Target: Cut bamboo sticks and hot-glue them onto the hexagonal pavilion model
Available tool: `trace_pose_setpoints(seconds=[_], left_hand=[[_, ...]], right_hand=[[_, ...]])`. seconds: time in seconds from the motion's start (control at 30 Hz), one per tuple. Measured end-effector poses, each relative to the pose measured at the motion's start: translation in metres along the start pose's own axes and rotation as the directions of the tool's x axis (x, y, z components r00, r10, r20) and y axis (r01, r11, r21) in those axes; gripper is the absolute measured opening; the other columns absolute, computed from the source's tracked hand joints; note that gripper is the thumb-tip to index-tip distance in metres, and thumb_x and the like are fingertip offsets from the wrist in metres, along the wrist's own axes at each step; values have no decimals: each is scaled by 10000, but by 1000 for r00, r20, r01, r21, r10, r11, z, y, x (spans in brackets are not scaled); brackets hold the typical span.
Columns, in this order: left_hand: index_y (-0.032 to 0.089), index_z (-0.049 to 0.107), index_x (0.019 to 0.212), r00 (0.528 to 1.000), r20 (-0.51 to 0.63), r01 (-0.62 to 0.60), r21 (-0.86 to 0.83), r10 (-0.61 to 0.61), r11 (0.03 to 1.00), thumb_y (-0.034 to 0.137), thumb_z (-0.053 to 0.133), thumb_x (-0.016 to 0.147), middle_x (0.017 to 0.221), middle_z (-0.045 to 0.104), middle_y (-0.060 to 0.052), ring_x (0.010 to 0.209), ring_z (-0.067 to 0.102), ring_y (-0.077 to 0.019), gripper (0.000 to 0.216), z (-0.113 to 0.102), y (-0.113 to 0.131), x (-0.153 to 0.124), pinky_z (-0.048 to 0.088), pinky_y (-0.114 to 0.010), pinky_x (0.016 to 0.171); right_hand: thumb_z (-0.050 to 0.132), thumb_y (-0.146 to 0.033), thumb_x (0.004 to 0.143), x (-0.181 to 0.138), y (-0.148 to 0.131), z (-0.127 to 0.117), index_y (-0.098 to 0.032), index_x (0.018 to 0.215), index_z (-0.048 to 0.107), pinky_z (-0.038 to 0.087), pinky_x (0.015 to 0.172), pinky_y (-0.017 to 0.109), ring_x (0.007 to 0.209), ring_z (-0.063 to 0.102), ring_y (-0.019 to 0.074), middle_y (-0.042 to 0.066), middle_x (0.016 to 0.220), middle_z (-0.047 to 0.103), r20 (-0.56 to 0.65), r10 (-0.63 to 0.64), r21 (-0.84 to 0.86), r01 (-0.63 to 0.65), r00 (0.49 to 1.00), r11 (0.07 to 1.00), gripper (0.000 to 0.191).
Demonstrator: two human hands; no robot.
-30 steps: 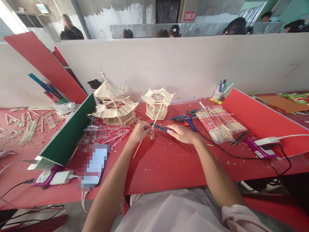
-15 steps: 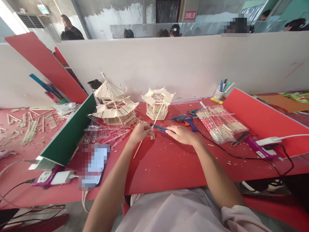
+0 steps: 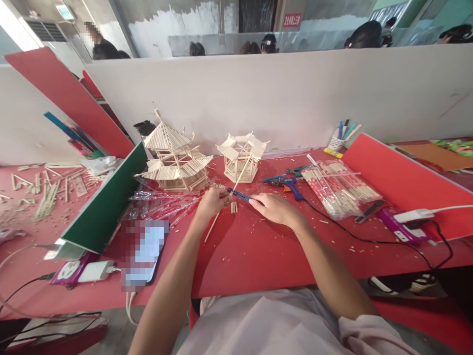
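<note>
My left hand (image 3: 214, 202) pinches a long thin wooden stick (image 3: 212, 228) that slants across it, one end low and the other pointing up in front of the smaller pavilion. My right hand (image 3: 275, 208) is closed around a slim dark blue tool (image 3: 242, 195), which looks like a utility knife. Its far end touches or lies very near the stick, just beyond my left fingers. Below them a few short cut stick pieces (image 3: 234, 207) lie on the red table. Behind my hands stand a small hexagonal stick pavilion (image 3: 242, 153) and a two-roofed stick pavilion (image 3: 173, 160).
To the right lie a blue glue gun (image 3: 291, 187), green-handled pliers (image 3: 297, 170) and a bag of wooden sticks (image 3: 338, 190). A phone (image 3: 148, 254) and clear wrappers (image 3: 162, 204) are on the left. Green (image 3: 107, 202) and red (image 3: 410, 182) boards flank the red tabletop (image 3: 254, 261).
My right hand and the blue tool have shifted slightly left and up. The short pieces below my fingers show more clearly. My left hand stays nearly in place on the stick.
</note>
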State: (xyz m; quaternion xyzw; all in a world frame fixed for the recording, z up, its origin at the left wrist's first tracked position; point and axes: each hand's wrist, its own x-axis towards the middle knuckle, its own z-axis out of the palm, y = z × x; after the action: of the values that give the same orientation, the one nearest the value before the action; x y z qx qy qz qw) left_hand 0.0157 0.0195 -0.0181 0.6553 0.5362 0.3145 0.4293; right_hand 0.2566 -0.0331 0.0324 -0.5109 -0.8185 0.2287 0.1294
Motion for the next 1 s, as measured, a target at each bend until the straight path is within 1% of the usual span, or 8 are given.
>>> trace_pose_setpoints(seconds=[0.07, 0.2, 0.43, 0.57, 0.77, 1.0], left_hand=[[172, 713, 719, 999, 23, 31, -44, -30, 999, 288, 743, 752, 660, 712, -18, 659, 716, -183, 125, -2, 2, 0, 595, -256, 624], [151, 692, 673, 992, 86, 98, -118, -88, 988, 333, 795, 712, 618, 686, -12, 642, 707, -183, 212, -5, 10, -2, 608, -275, 618], [153, 699, 681, 991, 95, 109, -159, -95, 981, 361, 823, 701, 607, 683, -16, 633, 705, -174, 243, -7, 15, -6, 606, -257, 592], [154, 701, 687, 991, 95, 104, -153, -90, 983, 359, 813, 713, 614, 686, -13, 649, 713, -176, 236, -7, 14, -6, 609, -253, 599], [160, 708, 667, 992, 80, 102, -98, -95, 990, 297, 776, 724, 615, 687, -14, 616, 692, -165, 164, -7, 10, -3, 607, -262, 609], [168, 717, 690, 998, 44, 51, -29, -50, 998, 293, 734, 742, 636, 697, -17, 604, 697, -173, 136, -5, 4, -1, 586, -246, 572]], right_hand=[[338, -421, 1059, 0, -3, 1, -224, 965, 711, 401, 705, 277, 902, 699, 245, 81, 982, 773, 4, 9, 10, -9, 1000, 1000, 432], [336, -418, 1055, 0, -6, 2, -215, 933, 694, 387, 685, 274, 868, 693, 234, 83, 957, 766, -2, 17, 9, -17, 1000, 1000, 429], [344, -422, 1051, -2, -8, -2, -220, 893, 676, 386, 672, 272, 854, 691, 229, 75, 956, 764, 9, 34, 42, -35, 999, 999, 420], [344, -427, 1052, -3, -8, -2, -224, 882, 668, 383, 668, 266, 835, 689, 224, 68, 933, 761, 10, 40, 43, -41, 999, 998, 419], [348, -425, 1050, -2, -9, -1, -220, 861, 656, 363, 654, 267, 832, 684, 222, 78, 922, 758, 3, 41, 23, -41, 999, 999, 416], [339, -427, 1053, -1, -6, 3, -225, 883, 666, 373, 659, 270, 823, 687, 222, 73, 915, 757, -7, 26, 13, -26, 1000, 1000, 420]])
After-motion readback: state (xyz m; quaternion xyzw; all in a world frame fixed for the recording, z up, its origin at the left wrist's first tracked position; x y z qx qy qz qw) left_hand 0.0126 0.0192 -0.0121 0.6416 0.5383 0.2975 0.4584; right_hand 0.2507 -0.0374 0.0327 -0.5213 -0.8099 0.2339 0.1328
